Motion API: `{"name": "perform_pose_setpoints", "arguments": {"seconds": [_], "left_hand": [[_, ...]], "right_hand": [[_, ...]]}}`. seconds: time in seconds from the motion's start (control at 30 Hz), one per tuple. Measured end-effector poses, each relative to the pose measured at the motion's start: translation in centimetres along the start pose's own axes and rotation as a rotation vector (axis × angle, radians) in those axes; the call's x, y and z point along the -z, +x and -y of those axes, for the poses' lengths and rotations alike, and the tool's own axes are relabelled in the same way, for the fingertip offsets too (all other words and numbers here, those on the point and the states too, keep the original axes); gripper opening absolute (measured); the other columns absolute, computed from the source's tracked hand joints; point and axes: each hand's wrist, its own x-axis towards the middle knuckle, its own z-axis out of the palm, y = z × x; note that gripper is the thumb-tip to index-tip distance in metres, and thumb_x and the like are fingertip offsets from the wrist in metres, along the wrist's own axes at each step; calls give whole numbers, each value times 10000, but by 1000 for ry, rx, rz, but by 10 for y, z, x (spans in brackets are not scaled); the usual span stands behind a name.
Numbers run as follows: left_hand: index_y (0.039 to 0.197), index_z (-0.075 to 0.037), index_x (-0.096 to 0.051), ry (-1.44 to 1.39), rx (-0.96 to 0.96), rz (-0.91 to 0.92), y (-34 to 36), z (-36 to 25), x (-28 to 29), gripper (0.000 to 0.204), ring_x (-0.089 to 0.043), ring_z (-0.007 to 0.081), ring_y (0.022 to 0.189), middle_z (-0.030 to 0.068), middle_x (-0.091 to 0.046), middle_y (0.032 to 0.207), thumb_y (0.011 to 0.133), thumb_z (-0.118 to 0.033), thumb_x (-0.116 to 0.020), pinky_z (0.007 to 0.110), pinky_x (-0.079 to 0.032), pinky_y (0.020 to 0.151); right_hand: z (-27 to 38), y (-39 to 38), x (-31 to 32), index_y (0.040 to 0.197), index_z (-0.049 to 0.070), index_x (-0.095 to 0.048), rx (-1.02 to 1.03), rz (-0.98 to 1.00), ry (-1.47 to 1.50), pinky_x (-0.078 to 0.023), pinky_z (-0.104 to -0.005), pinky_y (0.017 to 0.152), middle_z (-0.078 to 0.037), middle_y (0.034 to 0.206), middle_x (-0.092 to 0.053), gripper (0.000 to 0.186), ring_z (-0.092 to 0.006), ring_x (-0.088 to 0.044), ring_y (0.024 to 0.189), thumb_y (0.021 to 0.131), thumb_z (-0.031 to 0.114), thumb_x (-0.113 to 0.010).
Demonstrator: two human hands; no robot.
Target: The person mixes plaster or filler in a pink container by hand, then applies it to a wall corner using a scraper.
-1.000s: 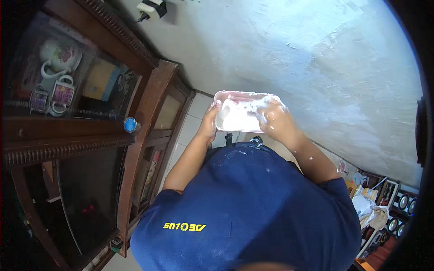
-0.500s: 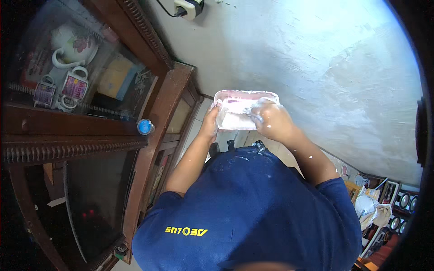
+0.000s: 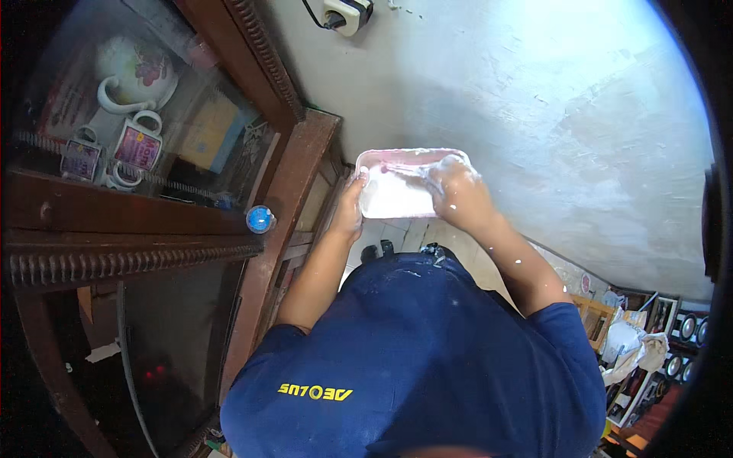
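Observation:
In front of my body I hold a shallow pinkish plastic tray [image 3: 412, 155] with white paste in it. My left hand [image 3: 350, 204] grips its left end, the thumb over the rim. My right hand [image 3: 461, 194] is closed at the tray's right side, its fingers smeared with white paste. A thin streaked shape extends left from those fingers over the paste; what it is I cannot make out. White specks dot my right forearm.
A pale wall [image 3: 550, 114] with patchy smears rises ahead and to the right. On the left stands a dark wooden cabinet [image 3: 279, 195] with mugs [image 3: 139, 145] behind glass and a blue-topped cup [image 3: 260, 219] on its ledge. A power socket [image 3: 347, 15] is on the wall. Clutter [image 3: 630, 343] lies at right.
My right hand has moved slightly up within the tray, toward its far right corner. The tray has shifted a little left, and the view has turned slightly.

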Motion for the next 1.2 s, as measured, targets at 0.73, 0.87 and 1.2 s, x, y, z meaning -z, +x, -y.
{"name": "perform_pose_setpoints", "arguments": {"seconds": [0.73,0.87,1.2], "left_hand": [[1213,-29,-527,-151,-3,32,2,-6,-5,405,-597,184,1016,79,-610,1099,932,-309,-445,320,-463,888],[1210,-19,-523,-114,-35,20,0,-4,-4,415,-607,193,1006,92,-619,1076,935,-318,-439,327,-472,887],[1261,-47,-476,-80,-11,49,3,9,1,506,-631,222,947,110,-614,1097,919,-418,-434,370,-529,759]], "right_hand": [[8,3,6,946,53,-630,111,-25,-42,-504,-448,715,-189,821,-599,218,-355,-600,820,731,62,-593],[6,5,7,939,59,-625,133,-16,36,-502,-455,724,-193,858,-596,198,-359,-591,831,745,75,-595],[11,1,31,914,52,-643,90,11,54,-492,-451,769,-186,848,-605,170,-369,-597,822,751,43,-597]]}}
